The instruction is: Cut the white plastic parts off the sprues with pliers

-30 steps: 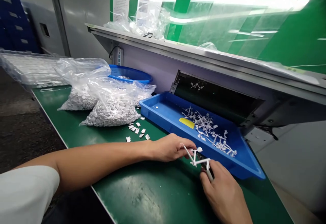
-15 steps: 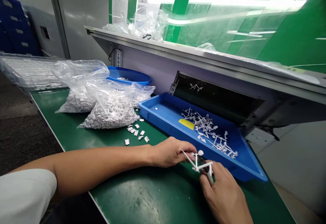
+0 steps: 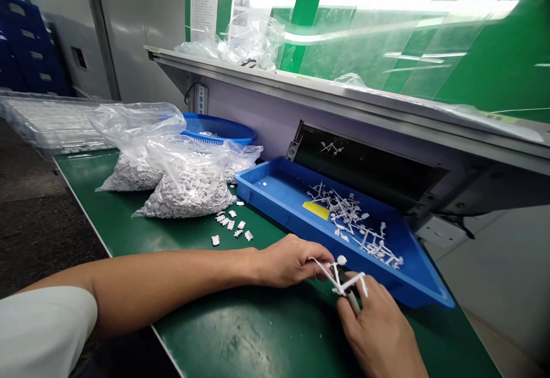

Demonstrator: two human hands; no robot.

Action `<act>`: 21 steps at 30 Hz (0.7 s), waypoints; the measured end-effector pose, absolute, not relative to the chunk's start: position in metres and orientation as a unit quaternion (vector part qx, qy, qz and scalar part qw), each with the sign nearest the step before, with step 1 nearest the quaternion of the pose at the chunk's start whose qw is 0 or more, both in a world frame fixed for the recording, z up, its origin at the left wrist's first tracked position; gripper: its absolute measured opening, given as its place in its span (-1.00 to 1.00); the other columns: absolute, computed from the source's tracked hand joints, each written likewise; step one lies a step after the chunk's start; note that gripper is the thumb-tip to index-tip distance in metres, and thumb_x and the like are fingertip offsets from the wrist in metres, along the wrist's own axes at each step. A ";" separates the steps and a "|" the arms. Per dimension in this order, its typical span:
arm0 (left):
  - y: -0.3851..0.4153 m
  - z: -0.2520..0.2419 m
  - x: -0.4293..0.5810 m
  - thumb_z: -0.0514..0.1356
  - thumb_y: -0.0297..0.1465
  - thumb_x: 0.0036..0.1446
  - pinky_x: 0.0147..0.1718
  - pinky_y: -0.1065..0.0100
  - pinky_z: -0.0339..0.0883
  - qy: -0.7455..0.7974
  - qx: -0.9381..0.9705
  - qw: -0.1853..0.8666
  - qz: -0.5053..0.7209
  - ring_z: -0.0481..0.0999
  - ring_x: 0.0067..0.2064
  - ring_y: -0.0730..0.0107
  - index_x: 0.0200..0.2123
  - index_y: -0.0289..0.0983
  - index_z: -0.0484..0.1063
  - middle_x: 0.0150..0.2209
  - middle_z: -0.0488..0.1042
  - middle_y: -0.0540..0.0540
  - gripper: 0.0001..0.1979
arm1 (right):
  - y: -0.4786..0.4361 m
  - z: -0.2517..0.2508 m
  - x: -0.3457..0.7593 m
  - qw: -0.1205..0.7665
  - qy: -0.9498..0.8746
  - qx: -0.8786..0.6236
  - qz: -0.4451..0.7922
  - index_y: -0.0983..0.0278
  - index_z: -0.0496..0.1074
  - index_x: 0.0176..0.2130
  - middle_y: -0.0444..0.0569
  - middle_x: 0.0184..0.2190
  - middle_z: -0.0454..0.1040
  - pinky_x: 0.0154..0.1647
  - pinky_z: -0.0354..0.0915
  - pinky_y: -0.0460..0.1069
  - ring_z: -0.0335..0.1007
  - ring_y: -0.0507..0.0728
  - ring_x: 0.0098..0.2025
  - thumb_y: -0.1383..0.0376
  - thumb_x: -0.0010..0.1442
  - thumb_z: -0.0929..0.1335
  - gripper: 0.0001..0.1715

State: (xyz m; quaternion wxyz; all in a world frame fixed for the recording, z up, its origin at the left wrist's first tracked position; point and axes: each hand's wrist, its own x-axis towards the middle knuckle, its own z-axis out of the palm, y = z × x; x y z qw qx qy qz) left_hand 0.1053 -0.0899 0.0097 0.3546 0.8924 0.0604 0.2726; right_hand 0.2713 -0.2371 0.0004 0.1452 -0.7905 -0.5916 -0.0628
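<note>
My left hand (image 3: 289,262) pinches a white plastic sprue (image 3: 339,275) with thin branching arms, low over the green table in front of the blue tray (image 3: 279,190). My right hand (image 3: 380,332) is closed around a small tool with a grey handle (image 3: 353,301), its dark tip against the sprue. The tray holds a heap of similar white sprues (image 3: 356,223) and a yellow tag (image 3: 315,210).
Several small white parts (image 3: 232,226) lie loose on the green mat. Two clear bags of white parts (image 3: 184,183) stand to the left, a blue round basket (image 3: 219,127) behind them. A shelf (image 3: 301,83) with plastic bags runs overhead; a dark chute opening (image 3: 365,166) is behind the tray.
Both hands and the sprue have drifted slightly down and right in view. The sprue has turned a little between my fingers.
</note>
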 end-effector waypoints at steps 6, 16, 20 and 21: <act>-0.091 0.008 0.105 0.10 -0.26 0.30 -0.25 0.60 0.30 0.065 0.890 0.367 0.263 0.56 -0.23 0.50 -0.04 -0.22 0.48 -0.24 0.58 -0.01 -0.73 | -0.237 0.004 0.266 0.102 -0.588 -0.799 -0.069 0.15 0.30 -0.32 -0.07 -0.32 0.39 -0.33 0.16 0.03 0.30 0.19 -0.24 0.24 0.20 0.21 -0.90; -0.091 0.002 0.111 0.13 -0.29 0.28 -0.19 0.57 0.33 0.072 0.880 0.403 0.240 0.57 -0.18 0.46 -0.07 -0.25 0.49 -0.20 0.59 -0.03 -0.75 | -0.237 0.010 0.257 0.106 -0.543 -0.832 0.035 0.16 0.28 -0.38 -0.12 -0.37 0.44 -0.42 0.07 -0.04 0.34 0.13 -0.34 0.25 0.24 0.18 -0.83; -0.088 -0.009 0.117 0.12 -0.29 0.29 -0.23 0.53 0.39 0.089 0.854 0.460 0.228 0.58 -0.25 0.46 -0.06 -0.29 0.46 -0.26 0.59 -0.05 -0.74 | -0.234 0.007 0.266 0.088 -0.527 -0.844 0.045 0.17 0.21 -0.48 -0.11 -0.49 0.42 -0.49 0.01 -0.05 0.31 0.13 -0.46 0.19 0.26 0.15 -0.70; -0.088 -0.009 0.118 0.11 -0.29 0.29 -0.24 0.52 0.39 0.096 0.854 0.457 0.230 0.58 -0.26 0.46 -0.05 -0.29 0.46 -0.28 0.58 -0.05 -0.73 | -0.234 0.006 0.273 0.093 -0.525 -0.845 0.047 0.16 0.22 -0.48 -0.10 -0.49 0.43 -0.49 0.03 -0.04 0.32 0.14 -0.45 0.17 0.26 0.15 -0.70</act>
